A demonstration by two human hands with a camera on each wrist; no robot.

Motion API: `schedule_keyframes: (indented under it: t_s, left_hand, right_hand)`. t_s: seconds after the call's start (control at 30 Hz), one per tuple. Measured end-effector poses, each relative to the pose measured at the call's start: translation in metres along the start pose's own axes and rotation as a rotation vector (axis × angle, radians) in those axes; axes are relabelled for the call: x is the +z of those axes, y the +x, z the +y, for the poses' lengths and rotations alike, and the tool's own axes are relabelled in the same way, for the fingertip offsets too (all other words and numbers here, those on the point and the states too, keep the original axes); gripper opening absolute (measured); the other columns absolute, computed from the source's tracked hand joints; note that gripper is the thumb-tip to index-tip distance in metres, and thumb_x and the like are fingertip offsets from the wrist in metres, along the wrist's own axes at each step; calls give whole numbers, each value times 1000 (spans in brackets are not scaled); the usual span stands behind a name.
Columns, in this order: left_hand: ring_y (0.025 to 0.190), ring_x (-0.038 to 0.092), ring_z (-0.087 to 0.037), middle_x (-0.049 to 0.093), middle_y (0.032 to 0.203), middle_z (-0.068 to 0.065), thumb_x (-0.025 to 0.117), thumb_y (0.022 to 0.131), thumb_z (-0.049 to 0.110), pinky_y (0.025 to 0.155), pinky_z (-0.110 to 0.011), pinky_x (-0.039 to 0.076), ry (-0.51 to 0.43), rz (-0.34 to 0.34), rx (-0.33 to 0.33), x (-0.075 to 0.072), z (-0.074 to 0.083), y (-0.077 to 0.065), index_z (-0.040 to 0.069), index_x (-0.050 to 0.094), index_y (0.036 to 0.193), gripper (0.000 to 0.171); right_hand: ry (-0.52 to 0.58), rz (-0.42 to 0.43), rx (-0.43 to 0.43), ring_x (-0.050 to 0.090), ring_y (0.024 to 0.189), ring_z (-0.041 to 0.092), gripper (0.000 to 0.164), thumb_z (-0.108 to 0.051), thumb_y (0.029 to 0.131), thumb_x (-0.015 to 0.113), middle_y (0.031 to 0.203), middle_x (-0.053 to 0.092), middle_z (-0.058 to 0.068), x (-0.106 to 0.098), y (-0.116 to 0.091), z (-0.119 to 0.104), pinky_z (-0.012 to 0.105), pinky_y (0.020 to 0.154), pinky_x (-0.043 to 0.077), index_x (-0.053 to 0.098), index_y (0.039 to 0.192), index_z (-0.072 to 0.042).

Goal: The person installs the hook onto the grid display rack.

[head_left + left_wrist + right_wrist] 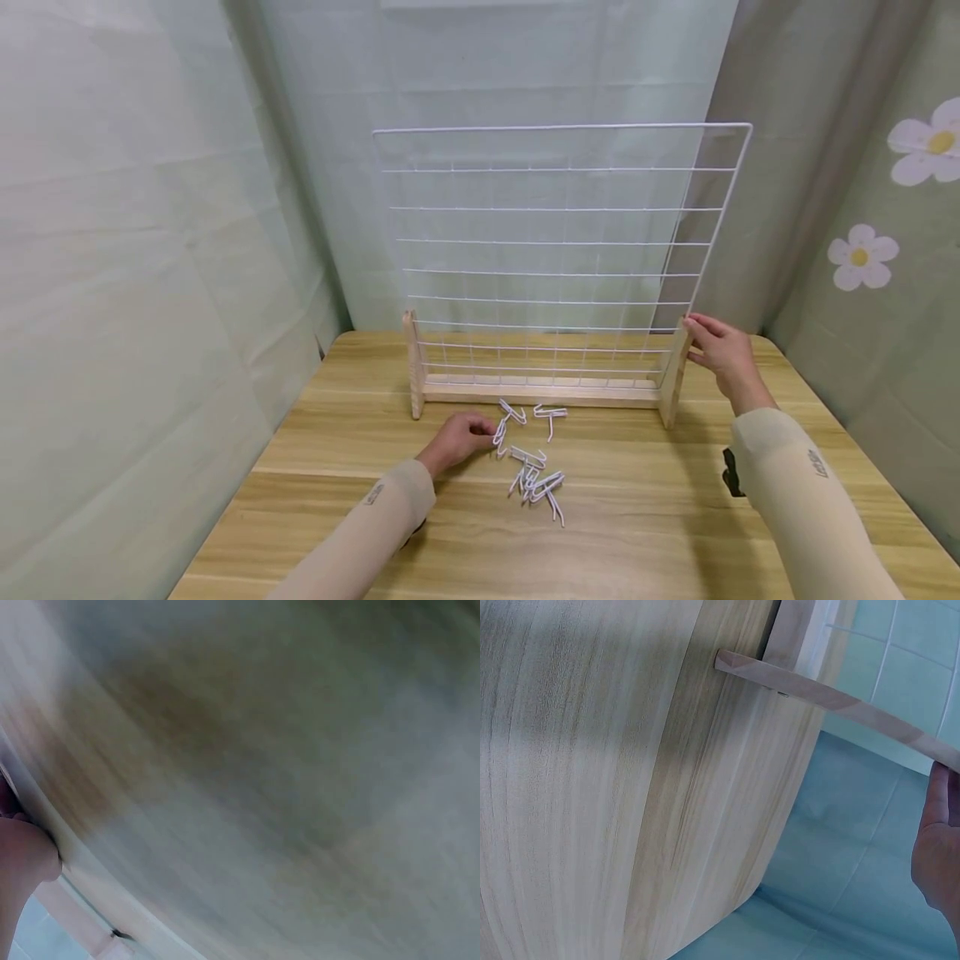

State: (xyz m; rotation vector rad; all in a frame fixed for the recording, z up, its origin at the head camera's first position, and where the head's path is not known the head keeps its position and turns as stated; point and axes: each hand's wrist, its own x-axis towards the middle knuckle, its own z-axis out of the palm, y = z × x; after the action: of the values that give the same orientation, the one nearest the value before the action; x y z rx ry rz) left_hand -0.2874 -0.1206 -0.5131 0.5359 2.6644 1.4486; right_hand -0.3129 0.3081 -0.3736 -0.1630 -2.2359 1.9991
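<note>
A white wire grid panel (pixel 568 273) stands upright in a wooden base (pixel 540 392) with a side post at each end. My right hand (pixel 723 354) holds the top of the right post (pixel 675 379), thumb and fingers on either side. In the right wrist view that hand (pixel 936 855) is at the post's end (pixel 840 701). In front of the base, my left hand (pixel 459 439) pinches at a white wire hook (pixel 501 432) on the left of a loose group. The left wrist view is blurred, with only part of the hand (pixel 26 855) at its edge.
More white hooks lie on the wooden table (pixel 637 492), including one close to the base (pixel 551 412) and a tangled pile (pixel 536 483) nearer me. Pale curtains (pixel 172 208) hang around the table's left, back and right sides.
</note>
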Motion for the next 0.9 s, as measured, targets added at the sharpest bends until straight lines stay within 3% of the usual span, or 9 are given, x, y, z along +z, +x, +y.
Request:
schedule_keyframes:
  t_s: [0.17, 0.4, 0.73, 0.9]
  left_hand:
    - [86, 57, -12, 66, 92, -1, 75, 86, 7, 81, -31, 48, -19, -23, -16, -1, 1, -2, 3, 74, 90, 6]
    - [85, 58, -12, 68, 90, 0, 75, 87, 10, 80, -29, 48, -74, -13, -51, -3, 2, -2, 2, 74, 95, 11]
    - [86, 60, -13, 71, 93, -3, 77, 86, 11, 81, -32, 49, -61, 41, -96, -1, 0, 1, 3, 75, 94, 11]
    - [87, 59, -14, 71, 94, -3, 76, 87, 12, 82, -32, 49, -57, 51, -125, -2, 2, 0, 5, 75, 95, 11]
  right_hand:
    - [-27, -1, 7, 54, 105, 8, 67, -42, 97, 60, 111, 57, -11, -1, 0, 1, 18, 78, 53, 44, 147, -1]
    - [-66, -1, -11, 51, 117, 17, 68, -46, 98, 56, 132, 52, 5, 0, 3, -2, 20, 82, 52, 43, 148, -2]
    - [-26, -3, 0, 53, 106, 10, 67, -43, 97, 59, 113, 56, -9, -1, 3, 0, 22, 83, 53, 44, 147, 0]
    - [-29, -11, -4, 53, 110, 13, 67, -42, 97, 59, 119, 57, -3, 0, 2, 2, 30, 91, 49, 44, 147, 0]
